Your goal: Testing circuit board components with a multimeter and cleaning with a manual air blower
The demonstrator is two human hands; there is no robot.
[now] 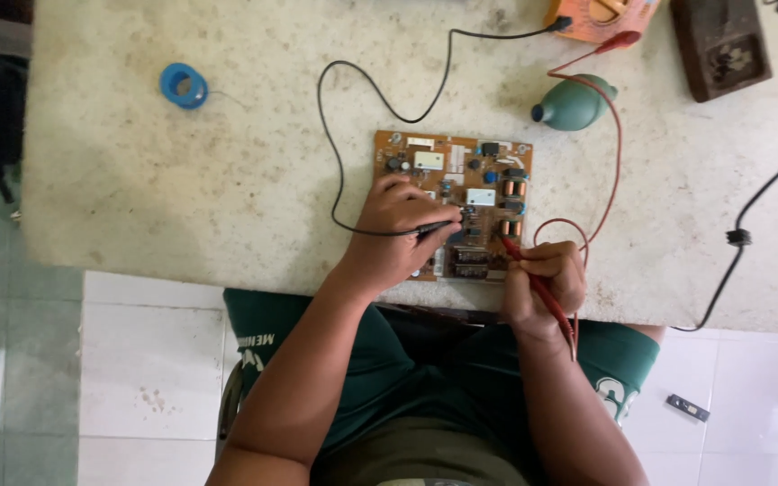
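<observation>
Under both probes, brown component-studded circuit board [461, 180]

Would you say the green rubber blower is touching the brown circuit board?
Apart: the head view shows bare tabletop between the green rubber blower and the brown circuit board.

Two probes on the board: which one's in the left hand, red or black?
The black probe. The left hand holds it, its black lead looping up the table; the red probe sits in the right hand. Both tips touch the circuit board.
</observation>
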